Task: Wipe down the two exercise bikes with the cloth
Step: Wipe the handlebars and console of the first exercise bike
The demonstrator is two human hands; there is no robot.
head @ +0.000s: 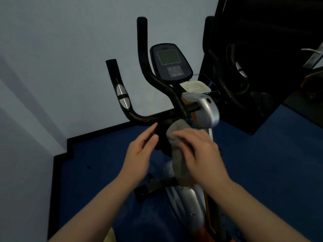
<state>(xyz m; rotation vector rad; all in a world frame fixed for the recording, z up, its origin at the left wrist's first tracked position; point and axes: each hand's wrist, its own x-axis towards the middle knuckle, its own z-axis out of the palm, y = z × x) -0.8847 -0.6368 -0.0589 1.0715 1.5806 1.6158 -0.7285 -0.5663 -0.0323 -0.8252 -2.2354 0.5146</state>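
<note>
An exercise bike (207, 114) with black handlebars (145, 117) and a dark console (170, 62) stands in front of me. A grey cloth (176, 135) lies over the black part just below the handlebar joint and hangs down. My right hand (197, 149) presses on the cloth with its fingers spread over it. My left hand (141, 147) touches the left side of the same black part with straight fingers. A second, dark bike (234, 75) stands at the right in shadow.
A pale wall fills the left and back, with a black skirting along a blue carpet (97, 172). A white container (195, 86) sits behind the console. The bike's base bar (153, 186) lies on the floor below my hands.
</note>
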